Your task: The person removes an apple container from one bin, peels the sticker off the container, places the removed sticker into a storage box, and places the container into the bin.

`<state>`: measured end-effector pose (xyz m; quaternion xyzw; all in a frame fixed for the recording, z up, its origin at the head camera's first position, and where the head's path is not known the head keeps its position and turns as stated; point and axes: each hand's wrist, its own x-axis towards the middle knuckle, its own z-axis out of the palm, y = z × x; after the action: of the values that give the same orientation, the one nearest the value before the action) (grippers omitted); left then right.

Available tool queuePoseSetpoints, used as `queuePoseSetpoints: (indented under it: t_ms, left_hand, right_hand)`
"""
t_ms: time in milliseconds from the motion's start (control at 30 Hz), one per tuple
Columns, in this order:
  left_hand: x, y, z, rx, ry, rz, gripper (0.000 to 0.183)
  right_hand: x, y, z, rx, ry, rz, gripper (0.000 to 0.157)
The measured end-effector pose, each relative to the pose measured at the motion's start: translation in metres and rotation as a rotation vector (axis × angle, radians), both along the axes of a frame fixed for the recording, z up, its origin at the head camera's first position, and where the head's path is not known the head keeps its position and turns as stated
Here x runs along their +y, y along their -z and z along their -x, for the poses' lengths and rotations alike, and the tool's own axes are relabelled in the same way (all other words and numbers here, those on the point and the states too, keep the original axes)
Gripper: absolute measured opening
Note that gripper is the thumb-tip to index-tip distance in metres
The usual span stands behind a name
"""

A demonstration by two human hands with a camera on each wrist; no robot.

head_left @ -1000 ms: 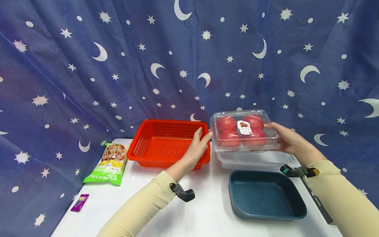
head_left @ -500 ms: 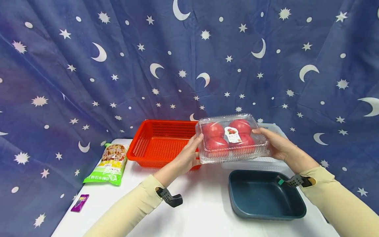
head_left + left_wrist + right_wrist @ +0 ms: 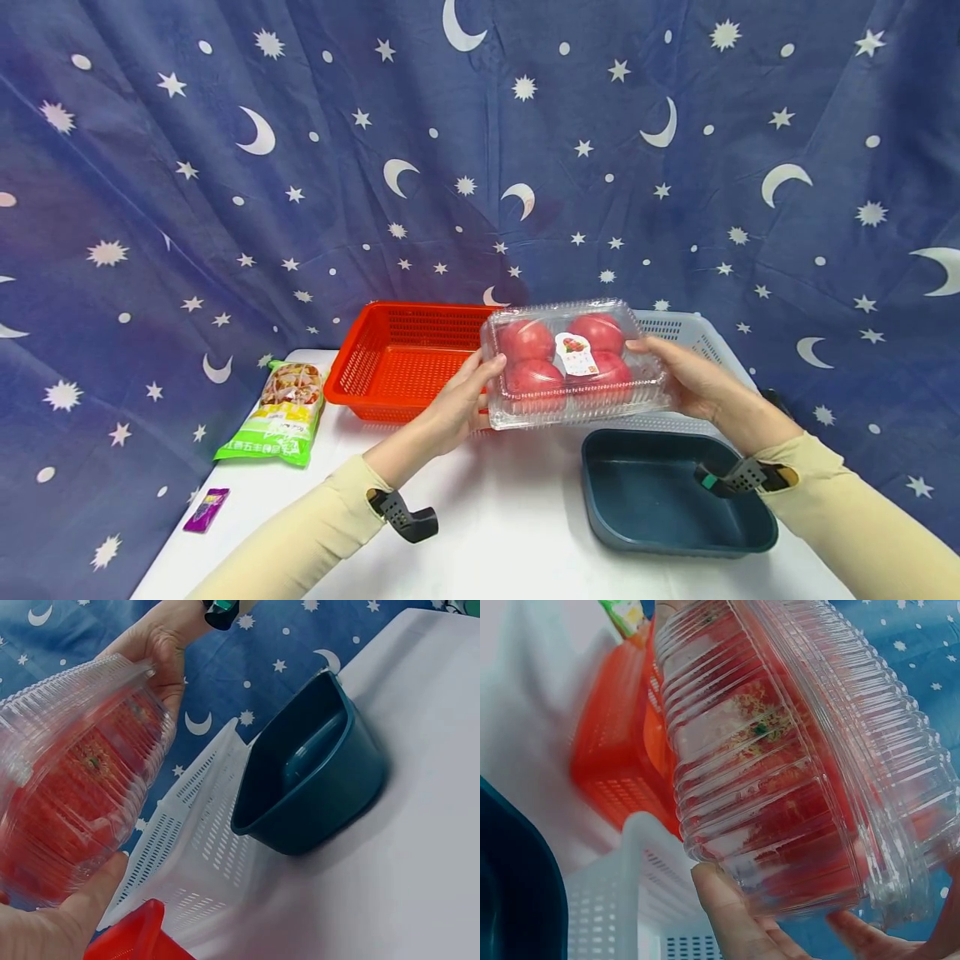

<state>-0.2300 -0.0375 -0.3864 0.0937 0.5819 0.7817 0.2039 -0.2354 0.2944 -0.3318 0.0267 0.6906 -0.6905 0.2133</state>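
Observation:
A clear plastic clamshell box [image 3: 573, 392] of round red fruit, with a white label on its lid, is held up in the air between both hands, slightly tilted. My left hand [image 3: 453, 408] grips its left end, the thumb on the side and the other fingers partly hidden behind and below. On the right end, my right hand [image 3: 693, 379] holds the box with its thumb near the top. The left wrist view shows the ridged side of the fruit box [image 3: 82, 772] close up. In the right wrist view, fingers [image 3: 727, 915] of the right hand press against its edge.
Behind the box stand a red plastic basket [image 3: 360, 358] and a white plastic basket [image 3: 693, 329]. A dark teal tub [image 3: 611, 537] sits in front on the right. At the left lie a green food bag [image 3: 281, 417] and a small purple packet [image 3: 206, 510].
The box has moved left and a little toward me, away from above the white basket. My left hand has come from beside the red basket and taken hold of the box's left end.

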Motion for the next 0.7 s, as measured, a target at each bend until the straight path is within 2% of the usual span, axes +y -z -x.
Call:
queuePoseSetpoints:
  t_ms: [333, 500, 700]
  left_hand:
    - [-0.017, 0.002, -0.007, -0.005, 0.000, 0.021, 0.082]
    - [-0.027, 0.002, -0.011, -0.013, 0.010, 0.028, 0.076]
    - [-0.042, 0.003, -0.018, -0.014, 0.035, 0.060, 0.070]
  right_hand:
    - [-0.012, 0.006, -0.008, 0.001, -0.036, 0.041, 0.060]
    - [-0.019, 0.011, -0.015, 0.011, -0.060, 0.055, 0.065]
    - [-0.029, 0.018, -0.022, -0.024, -0.111, 0.081, 0.069]
